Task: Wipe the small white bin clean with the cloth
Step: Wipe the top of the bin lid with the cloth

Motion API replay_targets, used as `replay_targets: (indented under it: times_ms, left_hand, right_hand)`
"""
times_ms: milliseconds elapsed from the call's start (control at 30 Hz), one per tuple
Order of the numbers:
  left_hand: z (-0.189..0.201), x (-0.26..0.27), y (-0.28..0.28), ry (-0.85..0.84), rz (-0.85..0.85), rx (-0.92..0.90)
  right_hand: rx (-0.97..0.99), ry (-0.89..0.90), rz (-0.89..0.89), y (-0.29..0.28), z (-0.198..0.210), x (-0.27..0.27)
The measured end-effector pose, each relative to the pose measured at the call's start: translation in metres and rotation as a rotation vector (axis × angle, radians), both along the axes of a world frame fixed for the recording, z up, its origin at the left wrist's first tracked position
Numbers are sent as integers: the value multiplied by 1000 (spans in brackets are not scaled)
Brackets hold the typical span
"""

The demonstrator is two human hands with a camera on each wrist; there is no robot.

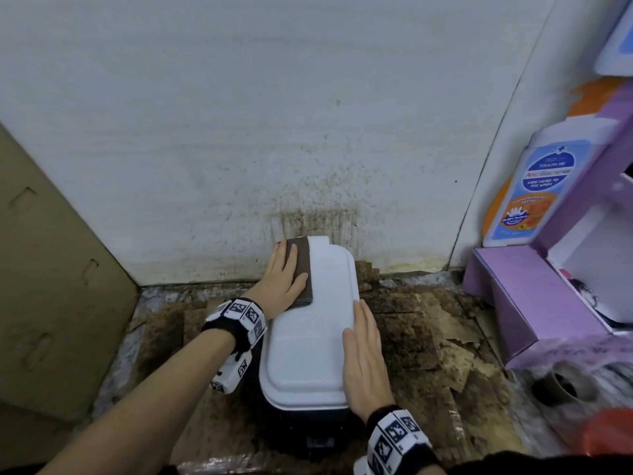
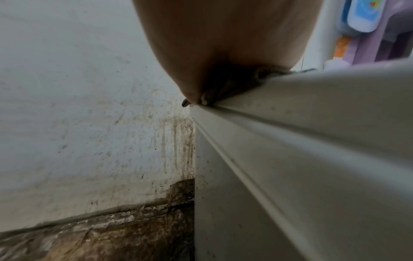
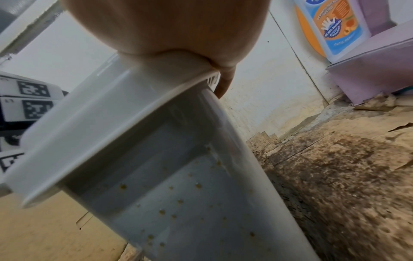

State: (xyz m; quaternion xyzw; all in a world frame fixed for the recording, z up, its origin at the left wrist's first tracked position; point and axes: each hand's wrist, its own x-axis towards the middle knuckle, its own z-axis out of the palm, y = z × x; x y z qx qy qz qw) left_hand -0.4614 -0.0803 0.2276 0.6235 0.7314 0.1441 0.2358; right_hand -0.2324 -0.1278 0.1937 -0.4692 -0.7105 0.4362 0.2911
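While the small white bin [image 1: 308,323] stands on stained, torn cardboard [image 1: 428,337] close to a spattered white wall [image 1: 274,114], the left hand [image 1: 282,279] lies flat with straight fingers on a folded brown cloth [image 1: 301,269], pressing it onto the far left part of the lid. The right hand [image 1: 364,361] rests open along the lid's right edge, fingers straight and grasping nothing. To the right sit a purple box [image 1: 534,303] and a blue-labelled wash bottle [image 1: 537,193].

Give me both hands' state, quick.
Left hand: open, fingers flat, pressing the brown cloth onto the bin lid.
Right hand: open, flat on the lid's right edge, holding nothing.
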Motion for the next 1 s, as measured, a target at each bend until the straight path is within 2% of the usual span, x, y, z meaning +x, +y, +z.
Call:
replay_targets:
  times_ms: [267,533,667,800,867,933,1000]
  left_hand:
    - [4,31,-63,-42,-9,-16]
    - [2,64,-126,119,-65,29]
    - [3,62,-124,140,-76,-23]
    - [-1,55,-112,205,-83,3]
    - [-3,48,-100,224,-128,-49]
    - [0,39,-83,216,-127,4]
    - [0,30,-64,201,-141,-34]
  right_hand:
    - [17,-5,-13,-2,2,0]
    - [24,-3,-20,-5,1,3]
    - [11,12,-15,-4,3,2]
    - [3,23,-16,-2,3,1]
    - [-7,14,-8,0,3,-1]
    - [-6,7,-9,1,3,-3]
    - [-4,2,-14,2,2,-3]
